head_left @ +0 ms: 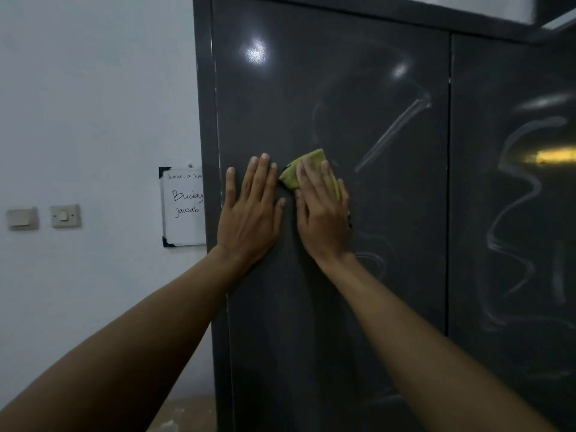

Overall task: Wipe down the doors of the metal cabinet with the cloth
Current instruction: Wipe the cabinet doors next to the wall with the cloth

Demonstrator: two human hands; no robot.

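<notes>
A dark grey metal cabinet fills the right of the view. Its left door carries faint smears, and its right door shows pale wavy wipe marks. My left hand lies flat on the left door near its left edge, fingers straight and spread. Just to its right, my right hand presses a folded yellow-green cloth flat against the same door with straight fingers. Most of the cloth is hidden under that hand.
A white wall stands to the left, with a small whiteboard bearing handwriting beside the cabinet, and two wall switches further left. A strip of light floor shows at the cabinet's foot.
</notes>
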